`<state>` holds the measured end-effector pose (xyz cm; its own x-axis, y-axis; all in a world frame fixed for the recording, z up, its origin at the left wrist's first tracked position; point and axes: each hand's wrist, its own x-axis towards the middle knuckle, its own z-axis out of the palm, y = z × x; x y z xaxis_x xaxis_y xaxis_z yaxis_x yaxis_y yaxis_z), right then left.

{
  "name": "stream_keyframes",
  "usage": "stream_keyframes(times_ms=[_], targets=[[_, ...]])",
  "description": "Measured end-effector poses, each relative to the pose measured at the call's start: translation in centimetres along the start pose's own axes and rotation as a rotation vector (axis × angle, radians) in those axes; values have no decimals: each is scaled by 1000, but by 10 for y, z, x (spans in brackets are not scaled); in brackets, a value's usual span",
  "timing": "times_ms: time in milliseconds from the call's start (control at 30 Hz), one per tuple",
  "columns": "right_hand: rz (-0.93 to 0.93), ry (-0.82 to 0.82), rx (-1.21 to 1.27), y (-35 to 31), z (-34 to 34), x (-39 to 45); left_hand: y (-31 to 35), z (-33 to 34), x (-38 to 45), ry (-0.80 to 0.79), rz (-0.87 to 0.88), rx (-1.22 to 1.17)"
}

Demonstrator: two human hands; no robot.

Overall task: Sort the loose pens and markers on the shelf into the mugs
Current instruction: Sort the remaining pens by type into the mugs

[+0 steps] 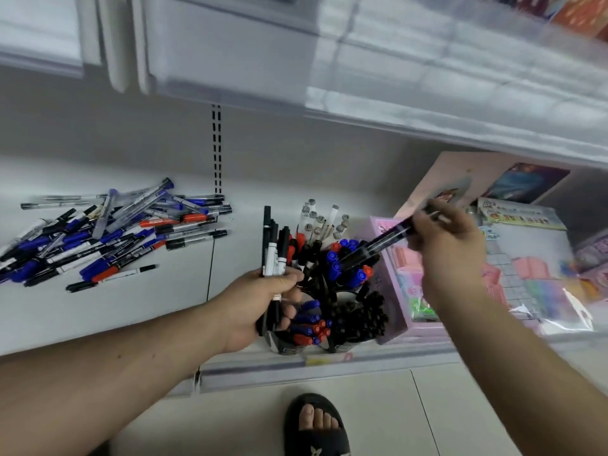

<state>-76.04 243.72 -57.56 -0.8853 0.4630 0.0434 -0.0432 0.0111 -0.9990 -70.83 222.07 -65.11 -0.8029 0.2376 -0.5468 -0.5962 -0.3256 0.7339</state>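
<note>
Gripping a bundle of black markers (271, 258) upright, the left hand (263, 307) has its fingers curled round their lower ends just beside the mugs (329, 311). The right hand (450, 245) pinches a dark marker (378, 245) by its upper end, slanted with its lower tip down among the blue caps in the rear mug. These mugs stand at the front of the white shelf (131, 311), crammed with black, blue and red capped markers; grey-capped pens (316, 218) rise behind them. A loose heap of pens and markers (108, 232), blue, black and red plastic barrels, lies well apart to the left. Pink boxed stationery (408, 291) and glossy plastic packets (539, 278) crowd the right side, touching the mugs. Print on the barrels is too blurred to read. Below, a foot in a black slipper (316, 426) rests on pale floor tiles.
</note>
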Motion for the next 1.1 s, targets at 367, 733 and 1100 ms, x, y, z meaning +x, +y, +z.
stream_keyframes(times_ms=[367, 733, 1100], targets=[[-383, -23, -283, 37, -26, 26, -7, 7, 16, -4, 11, 29], [-423, -133, -540, 63, -3, 34, -12, 2, 22, 3, 11, 49], [-642, -362, -987, 94, 9, 27, -12, -6, 19, -7, 14, 42]])
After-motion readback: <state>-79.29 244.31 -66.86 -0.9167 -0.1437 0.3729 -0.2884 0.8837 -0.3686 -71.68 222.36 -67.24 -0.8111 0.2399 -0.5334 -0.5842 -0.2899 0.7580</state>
